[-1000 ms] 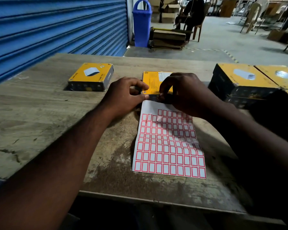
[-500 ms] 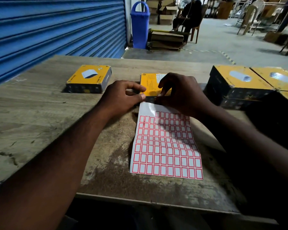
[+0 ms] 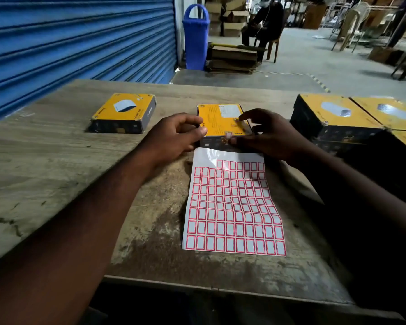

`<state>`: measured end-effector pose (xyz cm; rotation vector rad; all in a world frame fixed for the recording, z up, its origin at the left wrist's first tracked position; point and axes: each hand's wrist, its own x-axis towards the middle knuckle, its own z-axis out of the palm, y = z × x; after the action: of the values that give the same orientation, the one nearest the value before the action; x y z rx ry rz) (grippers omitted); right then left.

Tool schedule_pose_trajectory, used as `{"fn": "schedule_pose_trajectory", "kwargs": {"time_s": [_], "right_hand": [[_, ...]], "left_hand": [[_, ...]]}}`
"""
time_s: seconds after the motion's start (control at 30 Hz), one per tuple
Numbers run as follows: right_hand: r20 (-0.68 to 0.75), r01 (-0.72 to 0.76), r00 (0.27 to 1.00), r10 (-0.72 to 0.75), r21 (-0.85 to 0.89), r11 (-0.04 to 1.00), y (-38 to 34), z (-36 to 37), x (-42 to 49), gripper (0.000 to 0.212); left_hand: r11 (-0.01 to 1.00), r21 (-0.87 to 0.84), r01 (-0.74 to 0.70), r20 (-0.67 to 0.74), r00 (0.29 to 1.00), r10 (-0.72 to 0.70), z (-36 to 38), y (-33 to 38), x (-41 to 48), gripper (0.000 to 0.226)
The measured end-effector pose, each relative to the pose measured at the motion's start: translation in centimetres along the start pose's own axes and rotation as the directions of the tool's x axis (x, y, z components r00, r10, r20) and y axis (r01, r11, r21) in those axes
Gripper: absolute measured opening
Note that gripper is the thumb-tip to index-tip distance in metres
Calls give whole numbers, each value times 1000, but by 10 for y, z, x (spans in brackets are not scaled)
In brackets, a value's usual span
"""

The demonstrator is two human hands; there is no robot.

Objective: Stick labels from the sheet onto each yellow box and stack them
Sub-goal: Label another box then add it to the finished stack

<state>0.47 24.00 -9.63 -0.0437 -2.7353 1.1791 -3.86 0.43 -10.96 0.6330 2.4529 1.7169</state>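
Right hand (image 3: 270, 136) has opened, thumb pressing label (image 3: 227, 135); left hand (image 3: 174, 137) grips yellow box (image 3: 217, 119).

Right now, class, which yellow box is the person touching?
The middle box, just beyond the label sheet: left hand grips it, right hand presses on it. The left box and right-side boxes sit untouched.

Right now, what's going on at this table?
A person is labelling yellow boxes. The left hand grips the near left corner of the middle box. The right hand presses a label onto its near edge with the thumb. The sheet lies flat on the table just in front, with its top-left labels gone. One box sits apart on the left, and more boxes stand on the right.
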Motion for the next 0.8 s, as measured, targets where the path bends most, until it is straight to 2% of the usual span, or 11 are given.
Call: {"fn": "schedule_pose_trajectory", "kwargs": {"time_s": [0.13, 0.23, 0.33, 0.4, 0.47, 0.6, 0.8], "right_hand": [[-78, 72, 995, -65, 86, 994, -6, 8, -3, 54], [-134, 92, 989, -67, 189, 978, -14, 9, -5, 52], [-203, 156, 973, -110, 226, 961, -25, 10, -7, 53], [-238, 199, 960, -146, 218, 955, -32, 12, -10, 51], [-255, 215, 954, -158, 215, 953, -33, 16, -12, 50], [-259, 192, 955, -146, 163, 968, -34, 21, -15, 56], [-270, 180, 955, -125, 187, 966, -38, 20, -16, 51]], "left_hand": [[988, -155, -2, -19, 1000, -1, 3, 1, 0, 36], [950, -313, 6, -73, 997, -31, 1, 7, 3, 37], [844, -533, 60, -81, 989, -121, 2, 15, 3, 36], [779, -620, 93, -62, 984, -167, 2, 19, 2, 37], [720, -684, 122, -28, 981, -192, 0, 22, -1, 24], [640, -745, 188, 27, 967, -252, 3, 27, -5, 7], [681, -704, 203, 17, 963, -270, 6, 30, -6, 7]]}}
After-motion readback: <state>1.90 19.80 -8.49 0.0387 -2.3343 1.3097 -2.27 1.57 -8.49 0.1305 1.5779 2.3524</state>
